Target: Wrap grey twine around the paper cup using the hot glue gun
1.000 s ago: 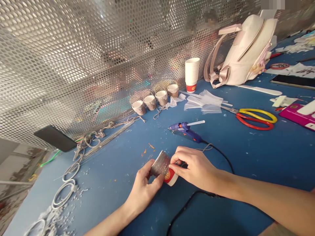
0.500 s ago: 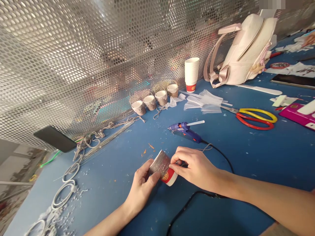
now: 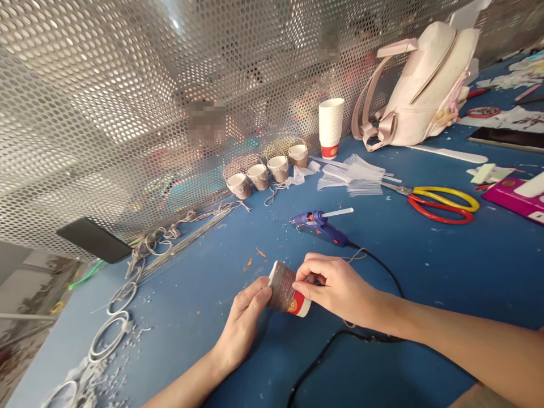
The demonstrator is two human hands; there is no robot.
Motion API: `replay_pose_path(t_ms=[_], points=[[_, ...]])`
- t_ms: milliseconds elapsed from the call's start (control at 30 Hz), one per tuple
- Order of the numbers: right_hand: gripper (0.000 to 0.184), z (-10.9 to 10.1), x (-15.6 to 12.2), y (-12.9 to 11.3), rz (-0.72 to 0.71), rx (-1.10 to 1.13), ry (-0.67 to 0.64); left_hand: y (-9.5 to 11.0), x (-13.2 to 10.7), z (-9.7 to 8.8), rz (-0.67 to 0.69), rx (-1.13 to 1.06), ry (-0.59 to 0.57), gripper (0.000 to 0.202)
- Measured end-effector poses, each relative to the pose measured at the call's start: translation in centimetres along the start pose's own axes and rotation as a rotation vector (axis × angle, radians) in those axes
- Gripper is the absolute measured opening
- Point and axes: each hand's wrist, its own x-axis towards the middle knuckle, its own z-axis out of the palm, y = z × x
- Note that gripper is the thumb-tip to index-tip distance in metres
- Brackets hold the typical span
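A paper cup [image 3: 284,288] lies tilted in the air above the blue table, its rim toward the left. Grey-brown cord is wound round most of it, and a red band and white base show at the right end. My left hand [image 3: 247,310] pinches the cup at its rim. With thumb and forefinger together, my right hand [image 3: 329,283] touches the cup's side at the edge of the winding; a cord trails beneath that hand. Just beyond lies a blue glue gun [image 3: 318,225] with a clear glue stick in its back.
Several small cord-wrapped cups [image 3: 258,177] line the perforated metal screen [image 3: 127,102]. Nearby are a stack of paper cups [image 3: 330,127], glue sticks [image 3: 355,175], scissors [image 3: 444,205] and a backpack [image 3: 419,90]. Cord [image 3: 113,334] and a phone [image 3: 96,241] lie left; a black cable [image 3: 318,357] crosses the front.
The cup has turned in my left hand to lie more level, its base swinging right and up. My left fingers have shifted to its rim. My right hand has barely moved.
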Motion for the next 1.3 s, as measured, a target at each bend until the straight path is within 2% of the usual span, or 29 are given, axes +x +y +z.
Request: replay_pose_path(t_ms=[133, 333, 500, 633, 700, 833, 1067, 1200, 1300], points=[[0.012, -0.2, 0.0, -0.2, -0.007, -0.021, -0.007, 1.2, -0.1, 0.4, -0.066, -0.006, -0.059, 0.038], [0.013, -0.3, -0.2, -0.3, 0.027, 0.072, -0.022, 2.3, -0.3, 0.7, -0.105, 0.045, -0.028, 0.034], [0.014, -0.7, -0.2, -1.0, 0.052, 0.106, -0.047, 2.3, -0.4, 0.7, -0.056, 0.064, 0.018, 0.026], [0.016, -1.0, -0.4, -1.4, 0.064, 0.088, -0.066, 2.2, -0.5, 0.8, 0.059, 0.159, 0.030, 0.019], [0.014, -1.0, -0.5, -1.2, 0.021, 0.013, -0.053, 2.1, -0.5, 0.9, 0.124, 0.244, 0.065, 0.018], [0.007, -0.7, -0.9, -0.8, -0.163, -0.187, 0.038, 1.7, -0.4, 1.0, 0.197, 0.392, 0.124, 0.015], [0.021, -0.1, -1.1, -0.9, -0.362, -0.305, 0.119, 0.8, -0.3, 1.3, 0.256, 0.479, 0.157, 0.016], [0.021, 0.3, -1.0, -0.9, -0.386, -0.296, 0.143, 0.4, -0.2, 1.5, 0.289, 0.494, 0.141, 0.016], [0.019, 0.4, -1.0, -0.8, -0.335, -0.233, 0.138, 0.4, -0.3, 1.5, 0.305, 0.502, 0.122, 0.017]])
